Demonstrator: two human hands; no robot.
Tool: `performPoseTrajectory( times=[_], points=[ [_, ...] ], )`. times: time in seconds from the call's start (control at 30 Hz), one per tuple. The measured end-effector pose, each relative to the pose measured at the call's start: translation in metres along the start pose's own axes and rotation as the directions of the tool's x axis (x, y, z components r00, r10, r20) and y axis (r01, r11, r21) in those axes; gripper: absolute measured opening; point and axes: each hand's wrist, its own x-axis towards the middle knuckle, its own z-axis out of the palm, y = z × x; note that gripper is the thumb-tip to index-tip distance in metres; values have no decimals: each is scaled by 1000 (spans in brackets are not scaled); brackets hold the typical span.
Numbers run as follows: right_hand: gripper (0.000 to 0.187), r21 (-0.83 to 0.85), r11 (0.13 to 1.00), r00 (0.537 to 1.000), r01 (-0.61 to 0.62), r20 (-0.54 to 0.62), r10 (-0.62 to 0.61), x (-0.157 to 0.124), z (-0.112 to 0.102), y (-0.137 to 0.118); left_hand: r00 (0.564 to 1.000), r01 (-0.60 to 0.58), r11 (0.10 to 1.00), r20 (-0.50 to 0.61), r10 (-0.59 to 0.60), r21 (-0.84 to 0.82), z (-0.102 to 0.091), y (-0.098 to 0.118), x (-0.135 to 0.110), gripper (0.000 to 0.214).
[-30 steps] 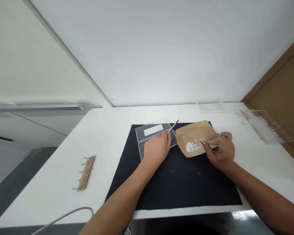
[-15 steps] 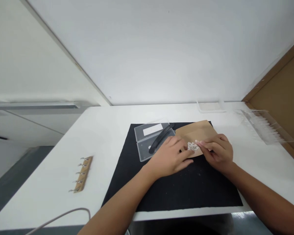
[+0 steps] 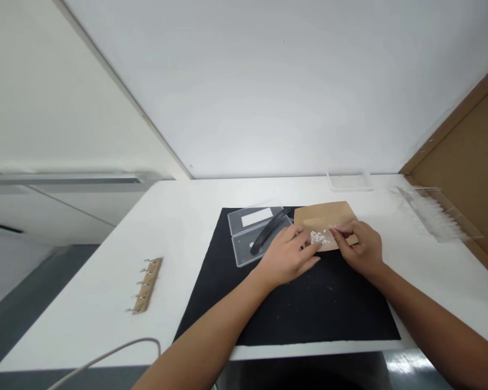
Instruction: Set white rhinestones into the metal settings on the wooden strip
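Note:
A brown paper sheet (image 3: 323, 218) lies on a black mat (image 3: 293, 303) and carries a small heap of white bits (image 3: 319, 237). My left hand (image 3: 287, 255) rests at the paper's near left edge, fingers reaching toward the heap; whether it grips anything I cannot make out. My right hand (image 3: 360, 248) pinches the paper's right edge beside the heap. Dark tweezers (image 3: 268, 233) lie across an open clear plastic case (image 3: 252, 234) just left of my left hand.
A wooden strip with metal hooks (image 3: 145, 286) lies on the white table at the left. A clear tray (image 3: 435, 211) and a small clear dish (image 3: 348, 181) sit at the back right. A grey cable (image 3: 106, 357) curls at the near edge.
My left hand put the tweezers down across the clear case and moved right to the paper's edge. My right hand stayed on the paper, which now looks folded lower.

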Motion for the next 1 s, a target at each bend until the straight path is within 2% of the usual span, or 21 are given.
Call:
performPoseTrajectory(
  times=[0.13,0.27,0.33,0.4,0.43,0.47,0.53,0.57,0.63,0.67,0.73,0.77,0.87,0.93,1.0],
  points=[
    [16,4,1000,999,-28,15,28,-1,0,2,996,21,999,-93,-18,38,-7,2,4,35],
    [18,-2,997,995,-78,65,78,-1,-1,1,982,124,977,-165,-95,175,-23,-12,5,33],
    [19,13,995,991,-97,96,96,-1,-1,-1,966,241,928,-166,-200,284,-37,-23,1,38],
    [19,44,993,988,-106,119,100,-1,-2,-3,915,402,851,-186,-359,338,-55,-35,-10,39],
    [19,58,993,987,-105,130,97,0,-2,-5,869,494,794,-209,-448,353,-64,-40,-19,41],
    [18,67,993,986,-102,139,92,0,-3,-6,805,592,714,-228,-548,374,-74,-44,-30,43],
    [17,77,993,986,-93,148,81,0,-4,-9,631,753,501,-250,-734,428,-91,-49,-57,52],
    [17,79,993,985,-88,152,75,0,-5,-10,520,810,374,-257,-815,451,-100,-50,-72,58],
    [16,81,993,984,-81,168,66,-1,-5,-12,297,852,135,-257,-920,505,-115,-50,-104,69],
    [16,83,993,982,-82,175,66,-1,-5,-13,212,849,54,-244,-946,526,-123,-49,-120,74],
    [16,98,991,980,-92,186,73,-2,-5,-16,63,846,-43,-180,-982,531,-135,-47,-147,85],
    [17,109,989,979,-99,188,77,-3,-4,-17,12,852,-68,-151,-989,519,-141,-46,-159,90],
    [18,132,985,978,-108,191,82,-5,-1,-20,-27,847,-102,-149,-988,522,-152,-42,-186,96],
    [19,130,987,978,-96,196,69,-6,0,-21,-78,845,-117,-97,-992,522,-156,-40,-198,93],
    [20,132,989,978,-66,206,38,-6,1,-21,-104,857,-114,-47,-993,503,-157,-40,-208,88]
  ],
)
